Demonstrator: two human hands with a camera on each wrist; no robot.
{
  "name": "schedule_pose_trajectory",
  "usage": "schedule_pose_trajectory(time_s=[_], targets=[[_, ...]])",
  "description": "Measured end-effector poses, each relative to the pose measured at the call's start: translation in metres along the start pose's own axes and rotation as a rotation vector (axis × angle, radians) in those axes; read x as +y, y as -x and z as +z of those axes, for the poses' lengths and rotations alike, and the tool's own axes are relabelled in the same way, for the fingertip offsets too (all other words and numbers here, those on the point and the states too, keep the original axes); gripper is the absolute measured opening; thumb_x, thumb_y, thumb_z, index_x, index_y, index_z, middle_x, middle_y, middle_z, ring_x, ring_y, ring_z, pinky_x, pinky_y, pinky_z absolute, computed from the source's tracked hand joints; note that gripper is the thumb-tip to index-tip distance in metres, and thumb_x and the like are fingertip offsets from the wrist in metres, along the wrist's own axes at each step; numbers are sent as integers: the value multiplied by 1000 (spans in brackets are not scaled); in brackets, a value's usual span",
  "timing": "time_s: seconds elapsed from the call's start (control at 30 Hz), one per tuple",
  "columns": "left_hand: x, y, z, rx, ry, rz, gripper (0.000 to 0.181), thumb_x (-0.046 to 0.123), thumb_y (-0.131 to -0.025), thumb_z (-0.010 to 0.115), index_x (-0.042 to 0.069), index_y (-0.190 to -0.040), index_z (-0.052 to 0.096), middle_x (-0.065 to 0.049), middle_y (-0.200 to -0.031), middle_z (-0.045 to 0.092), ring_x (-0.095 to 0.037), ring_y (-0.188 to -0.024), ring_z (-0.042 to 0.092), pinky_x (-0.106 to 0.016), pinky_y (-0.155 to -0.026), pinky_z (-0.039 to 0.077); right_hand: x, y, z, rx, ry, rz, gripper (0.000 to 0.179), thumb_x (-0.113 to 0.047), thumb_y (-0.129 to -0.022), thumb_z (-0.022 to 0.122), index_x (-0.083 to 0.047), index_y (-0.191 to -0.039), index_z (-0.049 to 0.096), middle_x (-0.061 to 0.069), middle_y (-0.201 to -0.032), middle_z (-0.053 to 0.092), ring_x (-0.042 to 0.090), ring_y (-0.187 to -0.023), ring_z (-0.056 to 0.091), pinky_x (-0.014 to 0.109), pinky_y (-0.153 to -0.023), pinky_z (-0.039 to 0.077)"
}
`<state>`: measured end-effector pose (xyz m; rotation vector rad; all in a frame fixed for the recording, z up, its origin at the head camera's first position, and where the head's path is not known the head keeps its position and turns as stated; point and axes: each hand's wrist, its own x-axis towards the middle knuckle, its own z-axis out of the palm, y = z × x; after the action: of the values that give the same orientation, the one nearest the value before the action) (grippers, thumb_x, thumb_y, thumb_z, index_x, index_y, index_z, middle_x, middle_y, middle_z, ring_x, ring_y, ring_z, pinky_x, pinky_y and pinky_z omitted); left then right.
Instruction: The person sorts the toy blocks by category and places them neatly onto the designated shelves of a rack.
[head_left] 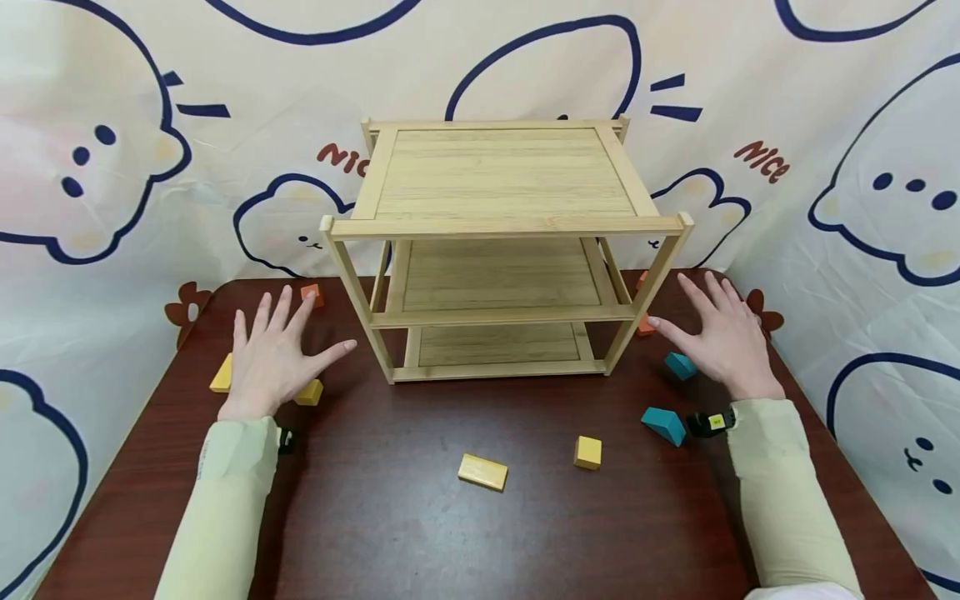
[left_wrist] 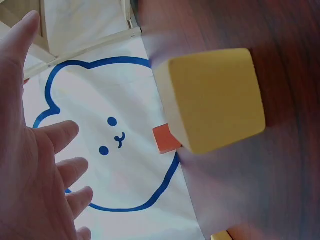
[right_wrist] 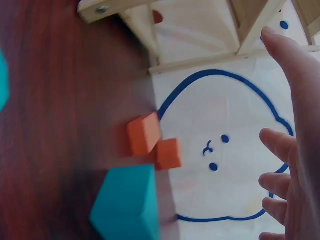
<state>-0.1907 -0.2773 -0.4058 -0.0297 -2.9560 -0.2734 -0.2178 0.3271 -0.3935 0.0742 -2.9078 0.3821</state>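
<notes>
My left hand point(head_left: 272, 358) is spread with straight fingers above the left side of the table, holding nothing. Below and beside it lie two yellow blocks, one point(head_left: 309, 392) by the wrist and another point(head_left: 221, 377) partly hidden by the hand. An orange block point(head_left: 312, 295) sits just past its fingertips. On the right, my other hand point(head_left: 722, 337) is also spread and holds nothing. Near it are a teal block point(head_left: 680, 365) and a teal wedge-like block point(head_left: 664, 425). Two orange blocks point(right_wrist: 144, 134) show beyond in the right wrist view.
A light wooden three-tier shelf point(head_left: 502, 225) stands between the hands at the back of the dark brown table point(head_left: 390, 517). In front of it lie a flat yellow block point(head_left: 483, 472) and a yellow cube point(head_left: 588, 452). A printed white curtain point(head_left: 285, 83) surrounds the table.
</notes>
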Motion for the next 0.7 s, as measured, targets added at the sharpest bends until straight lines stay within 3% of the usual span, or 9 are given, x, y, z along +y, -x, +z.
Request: schedule_pose_trajectory(time_s=[0.23,0.47,0.7], targets=[[3,3,-3,10,7,12,103,81,-73,43,21,-151,15,-14,-154,5,-35,-139,-6,-54,-101,-20,-12,-1,-15,40,-19,-49,81,-68,-83,49,-26,-149,26,16,-153,15,38,-138,8,67,-99,14],[8,8,-6,40,22,40,104,81,-72,46,18,-150,21,-15,-153,12,-36,-139,4,-52,-103,-17,-27,-2,-36,52,-45,-62,81,-66,-84,48,-24,-150,23,7,-155,10,33,-139,7,65,-101,11],[10,12,-10,42,32,44,105,81,-71,47,16,-150,23,-18,-152,17,-34,-140,3,-52,-104,-15,-38,-5,-58,93,-76,-113,74,-59,-89,46,-27,-150,20,-1,-155,8,27,-140,5,60,-104,11]])
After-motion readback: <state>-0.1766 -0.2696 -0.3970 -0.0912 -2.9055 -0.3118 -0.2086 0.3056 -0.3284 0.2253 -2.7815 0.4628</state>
